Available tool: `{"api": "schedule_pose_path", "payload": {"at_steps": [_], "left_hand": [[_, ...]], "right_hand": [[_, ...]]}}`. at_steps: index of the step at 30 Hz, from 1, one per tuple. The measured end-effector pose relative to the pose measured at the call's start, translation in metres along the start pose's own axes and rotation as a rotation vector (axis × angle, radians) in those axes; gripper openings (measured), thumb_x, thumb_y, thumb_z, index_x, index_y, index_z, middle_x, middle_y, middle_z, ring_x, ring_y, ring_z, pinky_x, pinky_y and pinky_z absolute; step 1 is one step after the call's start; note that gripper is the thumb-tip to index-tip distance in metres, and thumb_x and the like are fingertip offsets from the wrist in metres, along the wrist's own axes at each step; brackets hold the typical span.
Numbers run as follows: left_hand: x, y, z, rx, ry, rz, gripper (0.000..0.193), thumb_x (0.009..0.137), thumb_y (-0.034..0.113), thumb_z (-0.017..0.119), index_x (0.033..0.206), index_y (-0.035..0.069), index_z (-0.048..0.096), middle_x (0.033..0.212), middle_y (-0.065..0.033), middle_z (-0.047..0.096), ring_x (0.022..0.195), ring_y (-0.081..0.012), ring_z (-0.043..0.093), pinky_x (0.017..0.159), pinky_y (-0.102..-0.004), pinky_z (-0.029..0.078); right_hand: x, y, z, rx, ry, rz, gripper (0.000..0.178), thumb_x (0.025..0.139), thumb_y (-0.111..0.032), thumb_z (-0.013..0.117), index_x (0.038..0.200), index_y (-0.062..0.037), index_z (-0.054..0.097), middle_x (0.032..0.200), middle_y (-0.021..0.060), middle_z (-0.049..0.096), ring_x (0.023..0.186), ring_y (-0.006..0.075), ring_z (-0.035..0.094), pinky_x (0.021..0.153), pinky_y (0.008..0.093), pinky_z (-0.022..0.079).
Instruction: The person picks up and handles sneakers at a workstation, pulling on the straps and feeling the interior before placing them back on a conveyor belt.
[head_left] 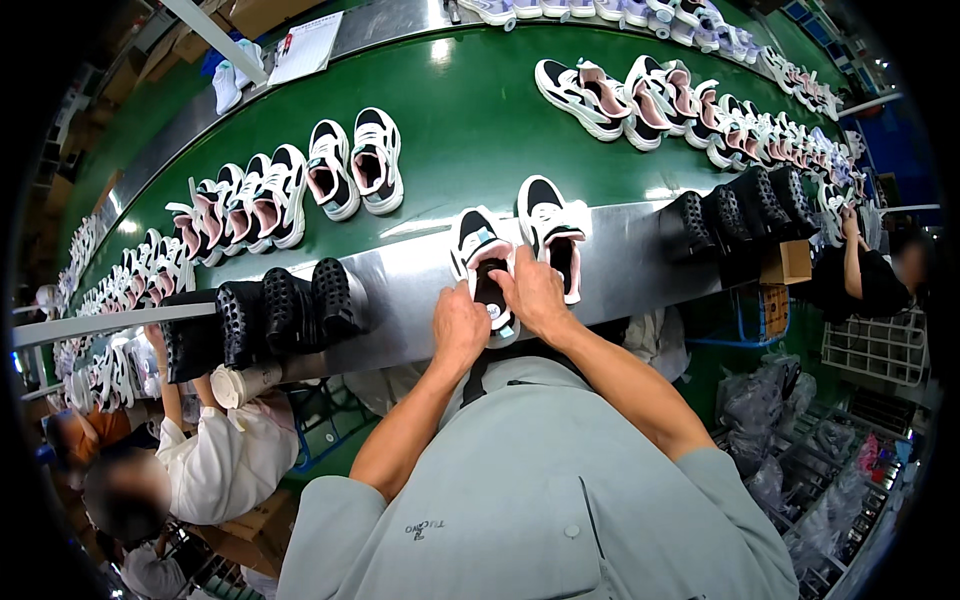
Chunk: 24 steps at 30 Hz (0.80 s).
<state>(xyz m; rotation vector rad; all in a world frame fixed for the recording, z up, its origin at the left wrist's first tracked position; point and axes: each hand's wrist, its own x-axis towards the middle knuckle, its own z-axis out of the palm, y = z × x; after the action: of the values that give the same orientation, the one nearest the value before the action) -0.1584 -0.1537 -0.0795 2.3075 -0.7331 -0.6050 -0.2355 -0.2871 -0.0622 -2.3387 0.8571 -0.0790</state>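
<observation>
Both hands are on a white and black sneaker at the metal front edge of the bench, its toe pointing away from me and its opening facing up. My left hand is closed around the left side near the heel. My right hand grips the right side, its thumb reaching into the opening over the dark insole. Just right of it lies a second sneaker of the same kind, partly behind my right hand. Pale blue-green bits show at the held shoe's tongue and heel.
A green conveyor belt carries rows of similar sneakers on both sides. Black studded blocks stand on the metal ledge at left, more blocks at right. Co-workers sit at left and right.
</observation>
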Motion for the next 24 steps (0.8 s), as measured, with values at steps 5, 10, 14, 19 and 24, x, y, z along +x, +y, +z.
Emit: {"api": "schedule_pose_path", "payload": {"at_steps": [5, 10, 14, 19, 24], "left_hand": [[0.011, -0.006, 0.022, -0.072, 0.114, 0.132, 0.027, 0.082, -0.001, 0.051, 0.105, -0.005, 0.065, 0.093, -0.0312, 0.063, 0.088, -0.0491, 0.06, 0.078, -0.0575, 0.047], [0.014, -0.019, 0.027, -0.242, 0.084, -0.043, 0.034, 0.085, 0.007, 0.061, 0.118, -0.003, 0.061, 0.1, -0.0255, 0.063, 0.094, -0.0436, 0.059, 0.084, -0.0501, 0.049], [-0.018, 0.0, -0.006, -0.044, 0.185, 0.341, 0.026, 0.084, 0.005, 0.063, 0.109, 0.0, 0.062, 0.1, -0.0206, 0.064, 0.094, -0.0407, 0.061, 0.083, -0.048, 0.049], [-0.025, 0.0, -0.001, -0.081, 0.05, 0.405, 0.025, 0.079, -0.001, 0.063, 0.104, 0.002, 0.061, 0.1, -0.0178, 0.063, 0.097, -0.038, 0.06, 0.084, -0.0468, 0.049], [-0.021, 0.027, 0.004, -0.006, -0.067, 0.598, 0.048, 0.08, 0.009, 0.073, 0.126, 0.006, 0.059, 0.105, -0.0192, 0.061, 0.097, -0.0392, 0.059, 0.087, -0.0474, 0.051]], "right_hand": [[0.0, 0.021, 0.009, 0.006, 0.088, 0.021, 0.043, 0.093, -0.034, 0.071, 0.104, 0.0035, 0.054, 0.073, 0.0257, 0.067, 0.073, 0.0456, 0.068, 0.064, 0.0513, 0.053], [-0.017, 0.033, -0.04, 0.343, 0.016, -0.008, 0.031, 0.093, -0.029, 0.069, 0.097, 0.0015, 0.064, 0.084, 0.0238, 0.069, 0.08, 0.0409, 0.067, 0.074, 0.0462, 0.052], [-0.028, 0.098, -0.067, 0.167, 0.336, 0.204, 0.037, 0.09, -0.026, 0.071, 0.116, -0.0011, 0.062, 0.1, 0.0213, 0.067, 0.086, 0.0348, 0.065, 0.078, 0.0433, 0.052], [-0.015, 0.099, -0.03, 0.246, 0.206, 0.175, 0.054, 0.085, -0.019, 0.073, 0.133, -0.0017, 0.057, 0.11, 0.0217, 0.062, 0.091, 0.0349, 0.062, 0.085, 0.041, 0.051], [-0.025, 0.097, -0.003, 0.376, 0.216, 0.166, 0.045, 0.086, -0.01, 0.069, 0.129, -0.001, 0.062, 0.104, 0.0205, 0.062, 0.086, 0.0349, 0.06, 0.08, 0.0426, 0.05]]}}
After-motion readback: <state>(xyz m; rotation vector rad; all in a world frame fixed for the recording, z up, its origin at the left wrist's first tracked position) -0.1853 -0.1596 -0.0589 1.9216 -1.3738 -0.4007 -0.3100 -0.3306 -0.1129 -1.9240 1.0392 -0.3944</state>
